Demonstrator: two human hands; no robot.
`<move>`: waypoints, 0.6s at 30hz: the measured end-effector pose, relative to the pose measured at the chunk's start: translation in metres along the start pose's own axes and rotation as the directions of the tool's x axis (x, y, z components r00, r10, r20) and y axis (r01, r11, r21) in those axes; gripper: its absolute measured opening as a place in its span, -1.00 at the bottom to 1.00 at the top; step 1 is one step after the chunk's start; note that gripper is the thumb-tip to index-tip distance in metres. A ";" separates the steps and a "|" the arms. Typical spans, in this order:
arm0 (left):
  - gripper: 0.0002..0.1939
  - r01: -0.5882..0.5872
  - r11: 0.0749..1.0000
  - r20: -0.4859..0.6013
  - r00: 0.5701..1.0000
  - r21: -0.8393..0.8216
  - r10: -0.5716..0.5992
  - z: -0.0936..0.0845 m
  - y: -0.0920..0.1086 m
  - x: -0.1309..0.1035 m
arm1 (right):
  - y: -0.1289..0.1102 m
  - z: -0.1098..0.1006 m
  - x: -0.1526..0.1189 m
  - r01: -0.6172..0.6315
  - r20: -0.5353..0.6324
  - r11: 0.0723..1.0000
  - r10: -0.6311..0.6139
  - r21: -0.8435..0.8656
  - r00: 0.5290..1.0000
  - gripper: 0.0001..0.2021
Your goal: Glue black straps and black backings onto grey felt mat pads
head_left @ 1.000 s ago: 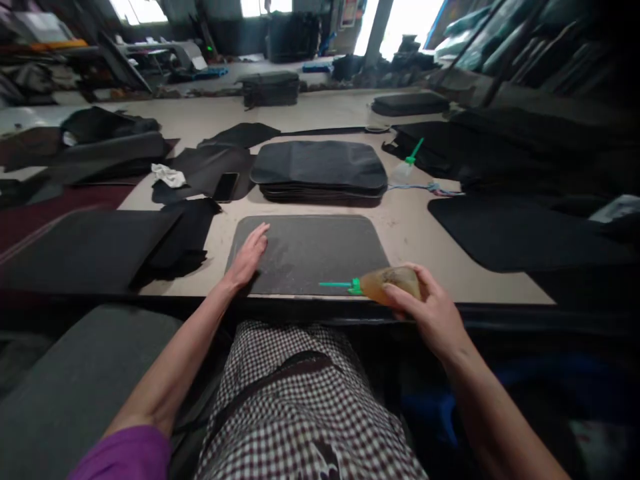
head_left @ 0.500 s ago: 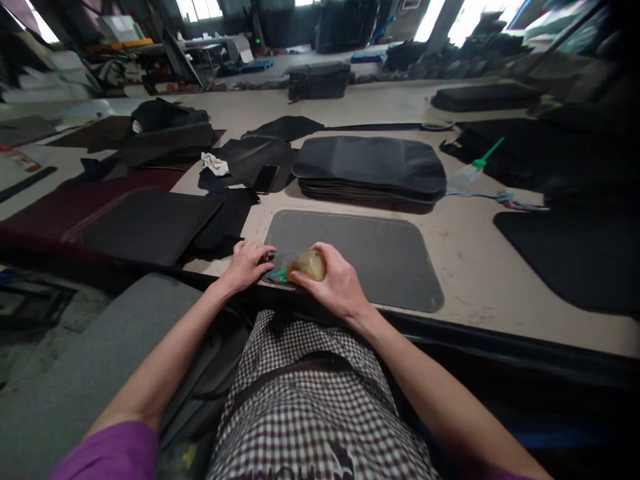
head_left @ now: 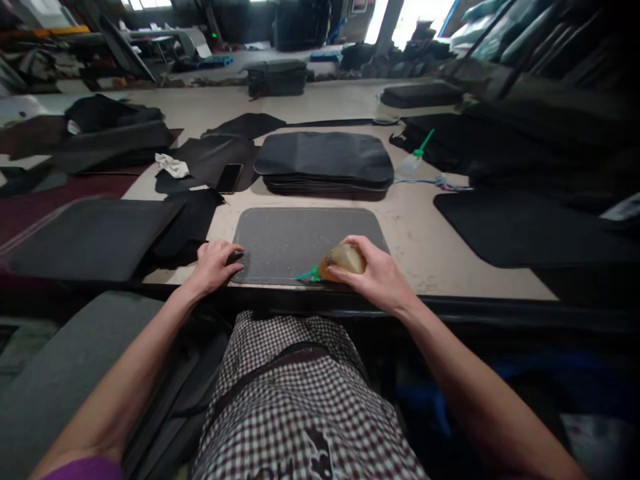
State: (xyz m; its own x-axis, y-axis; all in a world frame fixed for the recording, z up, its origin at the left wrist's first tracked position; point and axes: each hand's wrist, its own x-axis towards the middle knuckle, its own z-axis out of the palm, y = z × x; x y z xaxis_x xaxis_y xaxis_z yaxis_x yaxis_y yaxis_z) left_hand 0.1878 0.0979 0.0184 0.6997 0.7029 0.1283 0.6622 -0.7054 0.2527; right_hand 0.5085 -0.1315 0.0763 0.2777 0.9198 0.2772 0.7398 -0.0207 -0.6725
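Note:
A dark grey rounded panel (head_left: pixel 295 240) lies flat at the table's front edge. My right hand (head_left: pixel 377 273) is wrapped round a squeeze bottle (head_left: pixel 345 260) with yellowish contents, tilted on its side. Its green nozzle (head_left: pixel 309 274) points left, close to the panel's near edge; whether the tip touches cannot be told. At the panel's left edge rests my left hand (head_left: pixel 217 265), thumb and fingers apart, with nothing visible in it. Behind the panel sits a stack of similar black panels (head_left: pixel 324 160).
A second bottle with a green nozzle (head_left: pixel 417 155) stands right of the stack. To the left lie a phone (head_left: pixel 229 178), a white crumpled cloth (head_left: pixel 172 165) and a dark sheet (head_left: pixel 95 233). Another black panel (head_left: pixel 535 227) lies at the right.
My right hand has carried the bottle rightward along the panel's near edge. My left hand stays by the panel's left end. The camera view has turned to the right.

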 end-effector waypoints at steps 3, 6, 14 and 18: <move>-0.63 -0.017 1.000 0.003 1.000 0.012 0.017 0.002 -0.005 0.002 | 0.026 -0.033 -0.019 -0.091 -0.012 0.996 0.091 -0.020 0.996 -0.52; -0.58 -0.027 0.999 0.000 1.000 0.018 0.027 0.006 -0.013 0.004 | 0.051 -0.064 -0.039 -0.180 -0.047 0.984 0.179 -0.015 0.983 -0.48; -0.53 -0.069 0.997 -0.013 0.998 0.021 0.069 0.018 -0.035 0.009 | 0.110 -0.125 -0.086 -0.362 -0.162 0.929 0.371 0.080 0.914 -0.40; -0.58 -0.082 0.996 -0.041 0.996 -0.020 0.081 0.016 -0.031 0.008 | 0.134 -0.147 -0.103 -0.421 -0.276 0.907 0.412 0.028 0.869 -0.43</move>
State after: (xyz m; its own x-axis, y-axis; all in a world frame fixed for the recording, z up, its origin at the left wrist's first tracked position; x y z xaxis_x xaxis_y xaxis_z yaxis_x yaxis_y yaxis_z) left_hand 0.1770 0.1240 -0.0040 0.7391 0.6469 0.1878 0.5975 -0.7584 0.2607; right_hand 0.6691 -0.2865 0.0592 0.7148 0.6824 0.1529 0.5367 -0.3951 -0.7455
